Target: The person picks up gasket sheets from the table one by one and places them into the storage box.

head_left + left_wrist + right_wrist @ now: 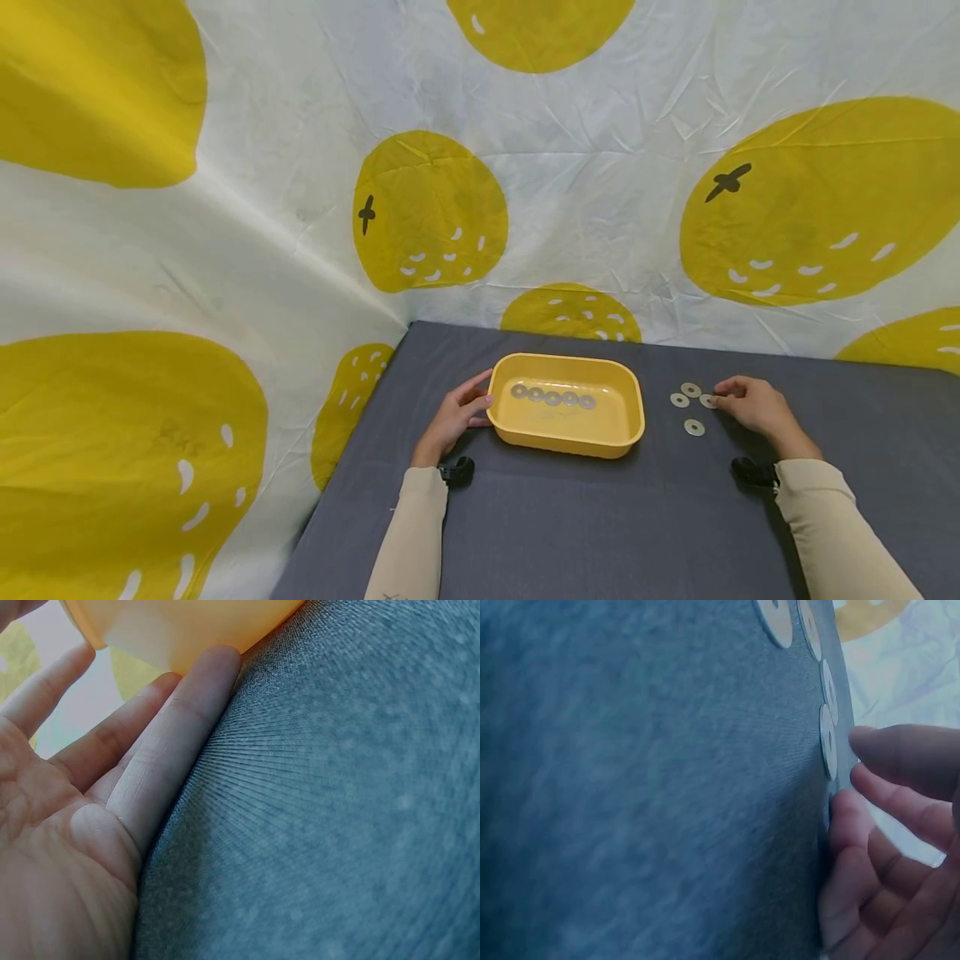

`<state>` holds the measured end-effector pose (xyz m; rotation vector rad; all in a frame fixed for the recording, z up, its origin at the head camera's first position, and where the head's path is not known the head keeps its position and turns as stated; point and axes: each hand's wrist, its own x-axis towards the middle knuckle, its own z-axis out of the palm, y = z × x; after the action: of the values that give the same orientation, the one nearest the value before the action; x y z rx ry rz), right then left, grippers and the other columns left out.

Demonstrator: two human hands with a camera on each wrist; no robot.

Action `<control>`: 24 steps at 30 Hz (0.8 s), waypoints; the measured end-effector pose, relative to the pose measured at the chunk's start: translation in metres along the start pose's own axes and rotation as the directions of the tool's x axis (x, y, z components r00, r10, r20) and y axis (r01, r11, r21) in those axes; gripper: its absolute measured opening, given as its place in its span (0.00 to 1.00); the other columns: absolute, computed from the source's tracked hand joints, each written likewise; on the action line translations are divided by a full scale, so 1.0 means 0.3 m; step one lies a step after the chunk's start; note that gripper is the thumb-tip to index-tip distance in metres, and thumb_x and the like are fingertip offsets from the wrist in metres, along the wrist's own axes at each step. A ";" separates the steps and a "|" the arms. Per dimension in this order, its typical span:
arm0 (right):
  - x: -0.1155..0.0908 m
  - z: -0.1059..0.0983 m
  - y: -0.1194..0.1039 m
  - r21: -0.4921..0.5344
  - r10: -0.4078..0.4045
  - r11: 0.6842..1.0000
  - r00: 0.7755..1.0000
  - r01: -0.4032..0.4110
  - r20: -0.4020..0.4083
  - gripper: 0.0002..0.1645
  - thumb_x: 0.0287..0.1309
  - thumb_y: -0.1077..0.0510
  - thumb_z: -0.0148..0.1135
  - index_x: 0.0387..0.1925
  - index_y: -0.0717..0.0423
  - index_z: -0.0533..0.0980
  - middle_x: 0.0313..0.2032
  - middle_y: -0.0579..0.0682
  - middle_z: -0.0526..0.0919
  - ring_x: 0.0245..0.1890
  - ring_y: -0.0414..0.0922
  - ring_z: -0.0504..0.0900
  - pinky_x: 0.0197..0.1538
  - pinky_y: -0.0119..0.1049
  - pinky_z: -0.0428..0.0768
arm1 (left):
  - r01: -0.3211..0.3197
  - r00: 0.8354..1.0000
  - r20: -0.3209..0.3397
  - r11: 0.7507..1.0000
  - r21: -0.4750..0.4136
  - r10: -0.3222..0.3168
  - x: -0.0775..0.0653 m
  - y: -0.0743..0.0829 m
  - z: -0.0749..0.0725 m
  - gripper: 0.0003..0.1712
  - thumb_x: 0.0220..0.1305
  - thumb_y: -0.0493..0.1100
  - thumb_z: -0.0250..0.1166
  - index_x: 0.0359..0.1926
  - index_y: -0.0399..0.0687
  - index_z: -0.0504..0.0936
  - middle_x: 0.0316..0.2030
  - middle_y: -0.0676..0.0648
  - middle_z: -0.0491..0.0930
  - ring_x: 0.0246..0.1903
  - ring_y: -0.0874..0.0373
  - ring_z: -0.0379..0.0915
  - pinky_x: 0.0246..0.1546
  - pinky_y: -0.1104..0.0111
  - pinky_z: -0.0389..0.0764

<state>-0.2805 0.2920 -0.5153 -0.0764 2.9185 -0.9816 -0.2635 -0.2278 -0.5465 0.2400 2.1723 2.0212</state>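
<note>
A yellow plastic tray (566,433) stands on the dark cloth, with several flat metal washers (552,399) in a row inside it. My left hand (452,417) is at the tray's left end, fingers extended. In the left wrist view, its fingertips (217,664) touch the tray wall (187,630), low by the cloth. To the right of the tray, several more washers (694,427) lie flat. My right hand (753,407) is over the rightmost washer (707,402). Seen from the right wrist, thumb and index finger stand apart beside a washer (828,742), nothing between them.
The dark grey cloth (570,525) covers the table. Behind and to the left hangs a white curtain (585,208) printed with large yellow fruit, meeting the table's back edge. Each wrist wears a black strap-on device (459,472), below the beige sleeves (411,525).
</note>
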 end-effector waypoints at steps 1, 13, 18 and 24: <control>0.003 -0.002 0.000 -0.001 0.004 1.000 1.000 -0.004 0.011 0.28 0.69 0.49 0.62 0.55 0.72 0.76 0.48 0.75 0.80 0.39 0.60 0.81 0.36 0.46 0.80 | 0.000 1.000 -0.001 1.000 0.000 0.000 0.001 -0.001 0.000 0.33 0.71 0.49 0.66 0.74 0.66 0.70 0.62 0.37 0.75 0.54 0.53 0.80 0.50 0.57 0.88; 0.026 0.004 -0.009 -0.029 0.026 0.999 0.997 -0.024 0.069 0.27 0.67 0.50 0.65 0.52 0.71 0.75 0.47 0.75 0.78 0.40 0.62 0.80 0.39 0.50 0.79 | -0.001 1.000 -0.006 1.000 0.016 0.001 -0.001 -0.013 0.001 0.32 0.73 0.47 0.65 0.74 0.67 0.70 0.63 0.37 0.75 0.57 0.48 0.79 0.50 0.57 0.88; 0.029 0.006 -0.014 -0.035 0.028 0.999 0.997 -0.026 0.069 0.25 0.65 0.51 0.67 0.50 0.70 0.75 0.44 0.72 0.79 0.40 0.60 0.79 0.39 0.48 0.77 | -0.010 1.000 -0.007 1.000 0.022 0.010 -0.003 -0.016 0.001 0.32 0.74 0.46 0.64 0.75 0.66 0.69 0.63 0.38 0.75 0.57 0.50 0.79 0.50 0.57 0.88; 0.030 0.007 -0.030 -0.037 0.063 0.997 0.996 -0.061 0.061 0.23 0.63 0.54 0.68 0.47 0.72 0.76 0.41 0.70 0.80 0.40 0.60 0.78 0.39 0.44 0.74 | -0.006 1.000 -0.007 1.000 0.020 0.006 -0.002 -0.016 0.002 0.32 0.73 0.46 0.64 0.74 0.67 0.69 0.63 0.38 0.75 0.57 0.49 0.79 0.50 0.57 0.88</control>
<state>-0.2890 0.2831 -0.5120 -0.0173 2.8632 -0.9024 -0.2627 -0.2277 -0.5512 0.2423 2.2000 2.0070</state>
